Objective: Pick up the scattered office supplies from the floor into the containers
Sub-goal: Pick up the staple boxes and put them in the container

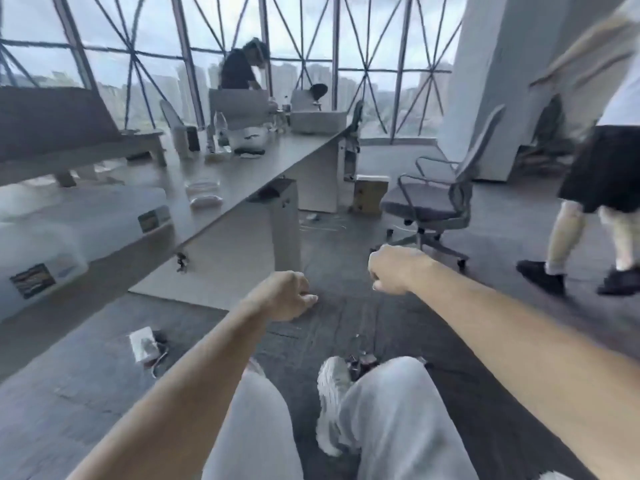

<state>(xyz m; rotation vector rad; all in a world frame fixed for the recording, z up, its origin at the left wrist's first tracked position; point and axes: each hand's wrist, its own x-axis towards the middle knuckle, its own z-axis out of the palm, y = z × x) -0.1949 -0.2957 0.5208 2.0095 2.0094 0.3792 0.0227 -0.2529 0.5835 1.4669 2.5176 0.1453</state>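
Above the carpet (346, 327), left hand (280, 296), right hand (394, 268) outstretched, both curled, grip contents unclear

Two clear containers (86, 220) at nine o'clock, one office chair (433, 202) at two o'clock, one cardboard box (370, 194) at one o'clock.

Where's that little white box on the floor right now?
In the head view, the little white box lies on the carpet at lower left, in front of the long desk and left of the left forearm.
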